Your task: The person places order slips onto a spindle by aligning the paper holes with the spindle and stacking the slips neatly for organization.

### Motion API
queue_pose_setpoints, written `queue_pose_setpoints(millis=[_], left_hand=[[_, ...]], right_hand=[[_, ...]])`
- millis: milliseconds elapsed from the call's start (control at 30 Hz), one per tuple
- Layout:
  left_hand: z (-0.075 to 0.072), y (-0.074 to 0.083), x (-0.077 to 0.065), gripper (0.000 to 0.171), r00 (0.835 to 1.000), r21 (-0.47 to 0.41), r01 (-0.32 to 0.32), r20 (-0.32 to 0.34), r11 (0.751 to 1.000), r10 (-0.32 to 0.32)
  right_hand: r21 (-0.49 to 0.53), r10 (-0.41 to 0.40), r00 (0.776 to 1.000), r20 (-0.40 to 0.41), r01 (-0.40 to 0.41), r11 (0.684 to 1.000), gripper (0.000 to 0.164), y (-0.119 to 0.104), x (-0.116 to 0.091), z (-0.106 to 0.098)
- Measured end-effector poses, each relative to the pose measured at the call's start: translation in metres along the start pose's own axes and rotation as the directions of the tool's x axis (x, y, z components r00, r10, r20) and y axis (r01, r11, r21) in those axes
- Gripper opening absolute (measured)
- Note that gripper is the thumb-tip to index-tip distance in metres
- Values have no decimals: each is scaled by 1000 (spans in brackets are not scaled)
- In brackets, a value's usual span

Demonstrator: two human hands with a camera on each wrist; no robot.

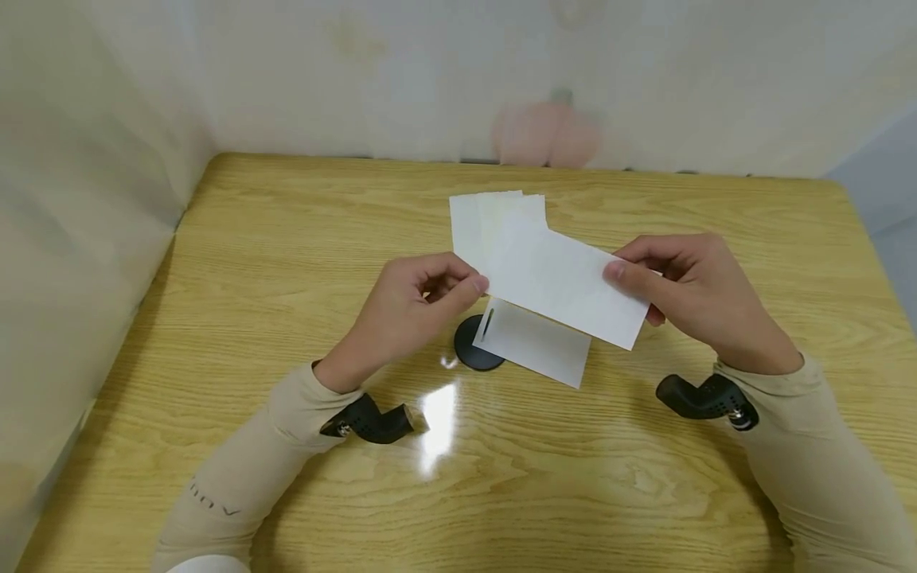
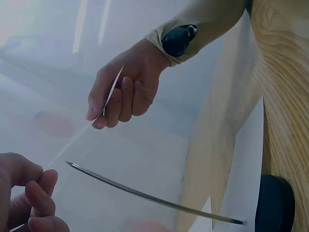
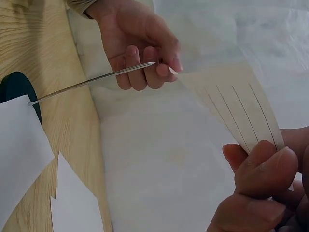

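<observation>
Both hands hold one white paper slip [image 1: 566, 278] up over the table. Thumb and fingertips of the left hand [image 1: 411, 310] pinch its left corner. On the other end, the right hand [image 1: 695, 294] grips it with the thumb on top and fingers beneath. The right wrist view shows thin ruled lines on the underside of this slip [image 3: 239, 111]. Below it stands a paper spike: a pointed metal rod [image 2: 145, 195] rising from a round black base [image 1: 467, 350]. Another paper slip [image 1: 537, 342] is pierced on the rod near one end, low down by the base.
More white paper slips [image 1: 478, 219] lie overlapping on the wooden table [image 1: 322, 231] behind the spike. A pale curtain-like sheet [image 1: 401, 87] hangs along the back and left. Black wrist cameras [image 1: 387, 422] sit on both sleeves. Light glares off the tabletop in front.
</observation>
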State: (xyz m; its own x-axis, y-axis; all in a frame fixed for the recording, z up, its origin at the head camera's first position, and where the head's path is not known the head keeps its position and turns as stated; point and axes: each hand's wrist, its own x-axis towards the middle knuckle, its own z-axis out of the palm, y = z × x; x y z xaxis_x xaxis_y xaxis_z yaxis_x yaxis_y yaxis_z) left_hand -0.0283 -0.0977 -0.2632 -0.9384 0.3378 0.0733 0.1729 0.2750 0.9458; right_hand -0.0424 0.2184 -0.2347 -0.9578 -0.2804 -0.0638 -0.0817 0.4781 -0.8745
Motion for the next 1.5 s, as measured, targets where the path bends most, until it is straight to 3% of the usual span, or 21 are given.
queue_pose_setpoints(millis=[467, 800, 1267, 1500], left_hand=[[3, 0, -8, 15, 999, 9, 17, 44, 1000, -17], [6, -1, -13, 18, 996, 21, 9, 83, 1000, -11], [7, 0, -15, 16, 998, 26, 9, 70, 1000, -11], [8, -1, -16, 18, 998, 37, 27, 63, 999, -29]], right_hand=[[-26, 32, 993, 114, -29, 999, 19, 2, 3, -3], [-26, -33, 982, 186, 39, 999, 20, 2, 2, -4], [16, -69, 976, 205, 67, 998, 17, 8, 3, -5], [-35, -38, 968, 248, 48, 998, 23, 4, 4, -2]])
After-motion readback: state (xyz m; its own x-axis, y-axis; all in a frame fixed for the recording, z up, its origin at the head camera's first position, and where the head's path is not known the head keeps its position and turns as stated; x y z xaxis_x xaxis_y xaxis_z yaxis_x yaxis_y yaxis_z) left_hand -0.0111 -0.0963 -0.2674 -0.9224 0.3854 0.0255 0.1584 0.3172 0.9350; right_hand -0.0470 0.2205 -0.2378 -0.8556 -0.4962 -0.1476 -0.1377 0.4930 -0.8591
